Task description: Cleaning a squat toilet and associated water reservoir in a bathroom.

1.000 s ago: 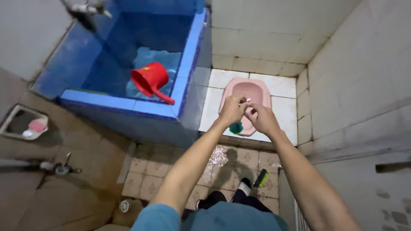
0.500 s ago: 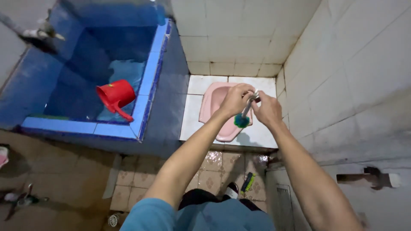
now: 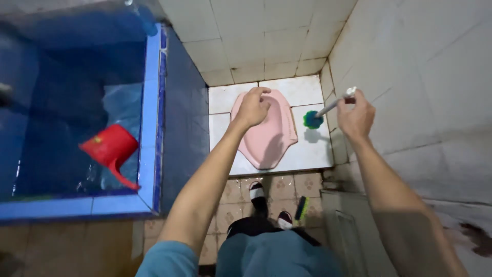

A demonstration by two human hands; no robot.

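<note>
My right hand (image 3: 355,117) grips the pale handle of a toilet brush (image 3: 322,112) near the right wall; its green and blue bristle head (image 3: 311,120) hangs over the white tiles beside the pink squat toilet (image 3: 269,134). My left hand (image 3: 252,106) hovers above the toilet's far rim with curled fingers and nothing in it.
A blue tiled water tank (image 3: 151,123) fills the left side, with a red scoop (image 3: 110,147) floating in it. A small green scrub brush (image 3: 301,208) lies on the patterned floor by my sandalled feet (image 3: 257,192). White tiled walls close in at the back and right.
Both hands were together on the brush over the toilet. My left hand has let go; my right hand has carried the brush right toward the wall. The view has swung right.
</note>
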